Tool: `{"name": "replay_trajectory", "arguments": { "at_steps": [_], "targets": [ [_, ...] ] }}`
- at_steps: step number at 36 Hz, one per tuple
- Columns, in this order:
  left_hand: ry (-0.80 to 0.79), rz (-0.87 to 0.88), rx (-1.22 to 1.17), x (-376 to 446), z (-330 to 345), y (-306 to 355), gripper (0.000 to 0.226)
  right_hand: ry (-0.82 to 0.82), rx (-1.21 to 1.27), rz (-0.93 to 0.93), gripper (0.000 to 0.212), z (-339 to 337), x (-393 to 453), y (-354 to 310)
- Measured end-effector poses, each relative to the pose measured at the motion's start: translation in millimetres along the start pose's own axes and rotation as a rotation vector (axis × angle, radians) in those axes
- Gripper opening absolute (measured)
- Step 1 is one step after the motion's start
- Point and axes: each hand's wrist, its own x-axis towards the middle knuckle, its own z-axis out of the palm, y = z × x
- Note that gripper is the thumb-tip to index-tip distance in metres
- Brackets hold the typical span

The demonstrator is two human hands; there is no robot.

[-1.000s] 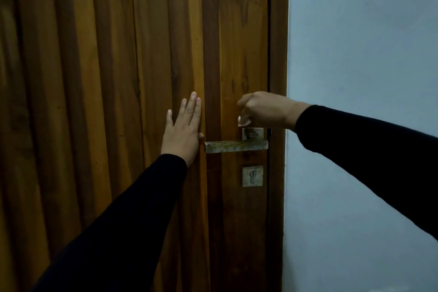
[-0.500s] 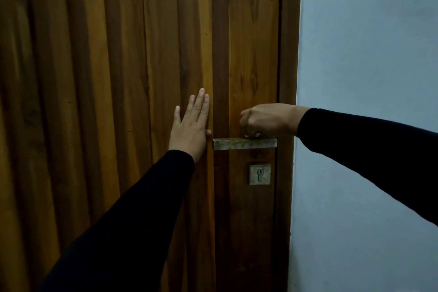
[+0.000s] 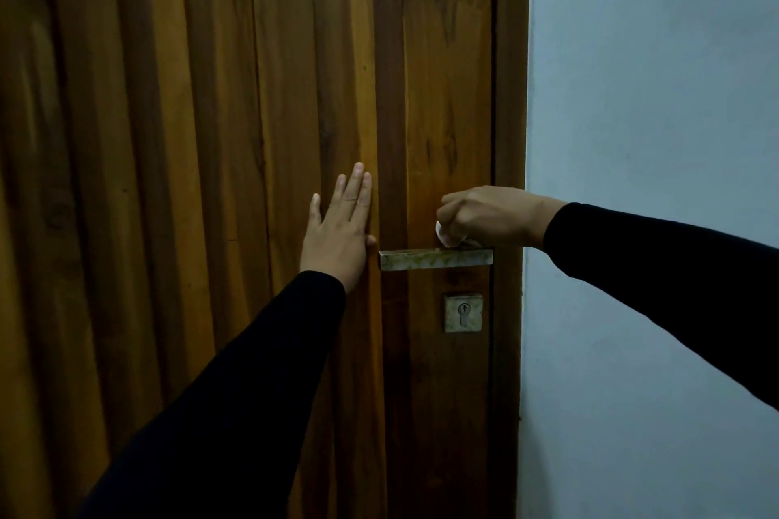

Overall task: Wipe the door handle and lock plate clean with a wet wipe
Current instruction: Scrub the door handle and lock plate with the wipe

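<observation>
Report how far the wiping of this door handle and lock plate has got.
Done: nothing looks finished; the handle is stained. In hand: the right hand grips the wet wipe at the lever's pivot end, while the left hand rests flat on the door. Left: the lever's length and the keyhole plate.

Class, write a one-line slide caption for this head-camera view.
Left hand flat on wooden door; right hand presses wet wipe onto handle.

Left hand (image 3: 337,232) flat on the wooden door (image 3: 210,139), fingers (image 3: 358,190) straight, just beside the door handle (image 3: 434,258). Right hand (image 3: 489,215) curls round a white wet wipe (image 3: 447,238), pressing at the handle's top; lock plate (image 3: 463,313) sits below those fingers.
</observation>
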Motion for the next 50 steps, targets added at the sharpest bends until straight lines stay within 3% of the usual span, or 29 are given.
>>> {"name": "replay_trajectory", "arguments": {
  "at_steps": [25, 37, 50],
  "targets": [
    [0.008, 0.005, -0.002, -1, 1, 0, 0.078, 0.122, 0.182, 0.104, 0.021, 7, -17, 3],
    [0.003, -0.014, -0.008, -2, 1, 3, 0.079, 0.258, 0.302, 0.328, 0.025, 30, -35, -6],
    [-0.029, -0.037, -0.009, -1, -4, 5, 0.079, 0.473, 0.462, 0.59, 0.012, 48, -34, -34]
  ]
}}
